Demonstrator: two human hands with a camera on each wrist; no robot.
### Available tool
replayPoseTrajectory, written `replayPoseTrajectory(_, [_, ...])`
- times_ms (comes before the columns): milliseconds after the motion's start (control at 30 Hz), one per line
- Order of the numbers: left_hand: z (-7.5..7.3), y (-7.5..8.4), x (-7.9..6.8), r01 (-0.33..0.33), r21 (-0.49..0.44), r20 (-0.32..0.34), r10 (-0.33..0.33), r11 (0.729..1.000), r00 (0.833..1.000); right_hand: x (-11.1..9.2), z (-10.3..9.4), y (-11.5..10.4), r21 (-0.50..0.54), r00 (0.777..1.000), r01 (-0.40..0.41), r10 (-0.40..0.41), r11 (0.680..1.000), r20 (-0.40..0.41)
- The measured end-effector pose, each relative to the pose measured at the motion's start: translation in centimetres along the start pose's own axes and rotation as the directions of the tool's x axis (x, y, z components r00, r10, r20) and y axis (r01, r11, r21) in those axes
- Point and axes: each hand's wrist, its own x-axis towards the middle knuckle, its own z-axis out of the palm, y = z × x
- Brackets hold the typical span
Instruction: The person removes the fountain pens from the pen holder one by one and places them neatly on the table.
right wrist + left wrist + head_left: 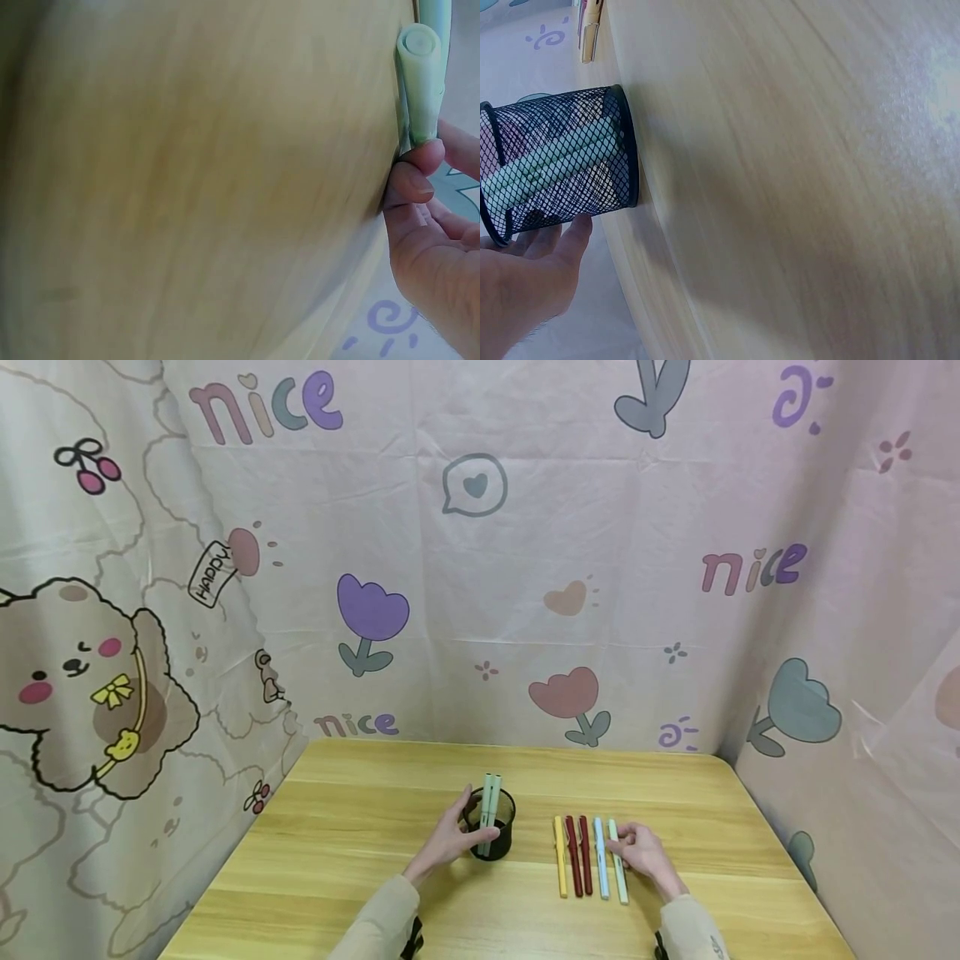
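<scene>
A pale green pen (618,877) lay on the table (337,827) at a row's right end, pinched by the right hand (645,853); leftward lay a blue pen (602,860), two dark red pens (574,860) and a yellow pen (561,864); past them the left hand (447,838) gripped a mesh cup (505,839) holding two green pens (487,795)

One black mesh cup (506,837); inside it, two pale green pens (487,795). Right of the cup, five more: one yellow pen (560,858), two dark red pens (574,858), one light blue pen (602,860), one light green pen (619,875).
</scene>
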Motion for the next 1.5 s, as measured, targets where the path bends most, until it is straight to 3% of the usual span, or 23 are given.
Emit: replayPoseTrajectory(1500, [-0.02, -0.32, 0.14, -0.012, -0.007, 0.001, 0.012, 1.000, 1.000, -0.25, -0.05, -0.21, 0.003, 1.000, 0.003, -0.003, 1.000, 0.006])
